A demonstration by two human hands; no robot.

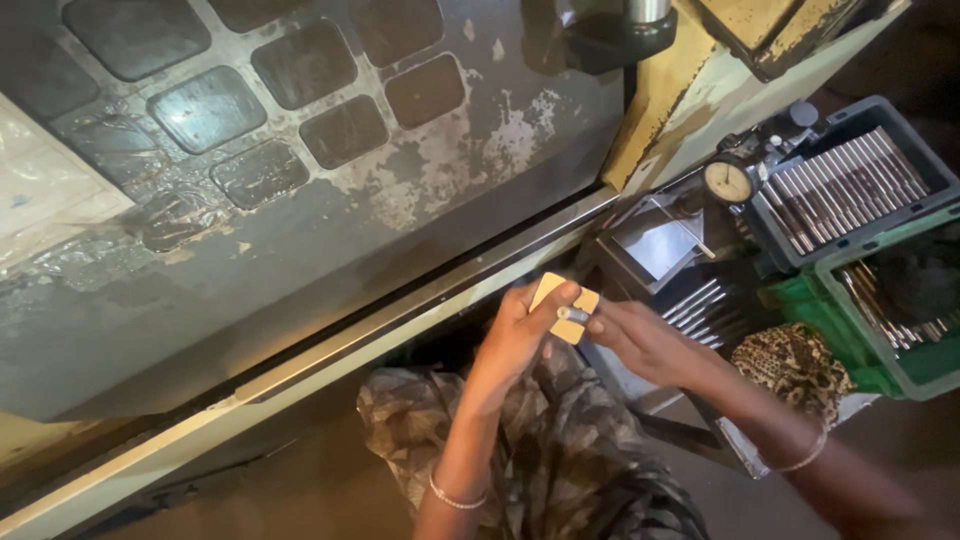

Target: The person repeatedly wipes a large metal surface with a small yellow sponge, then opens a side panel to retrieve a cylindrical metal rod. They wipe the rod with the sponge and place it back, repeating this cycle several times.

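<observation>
Patterned dark cloth (560, 450) over the person's lap lies closest, at six o'clock, with both forearms rising from it; each wrist carries one thin bangle, two in all; the left hand (515, 335) grasps a small yellow block (563, 308) near the middle of the view, thumb across its face; the right hand (640, 340) pinches a short metal pin (572, 315) at its fingertips, and the pin's end rests against the block; outward, at three o'clock, a few loose silvery rods (700, 300) lie in a dark tray just beside the right hand; a folded leopard-print cloth (795, 365) sits near the right forearm; at two o'clock one round dial gauge (728, 182) stands beside a grey bin (850, 180) filled with a row of metal rods, too many and too fine to count; a green crate (900, 310) below it holds more rods, partly hidden; so two bins of rods in all; from nine to twelve o'clock a worn grey machine panel (300, 230) fills the scene, its paint flaked, with about nine dark rounded squares set in it; a pale metal rail (330, 350) runs along its lower edge; a yellowed, chipped machine body (690, 90) stands at one o'clock; the place is dim, lit warmly from the right.
</observation>
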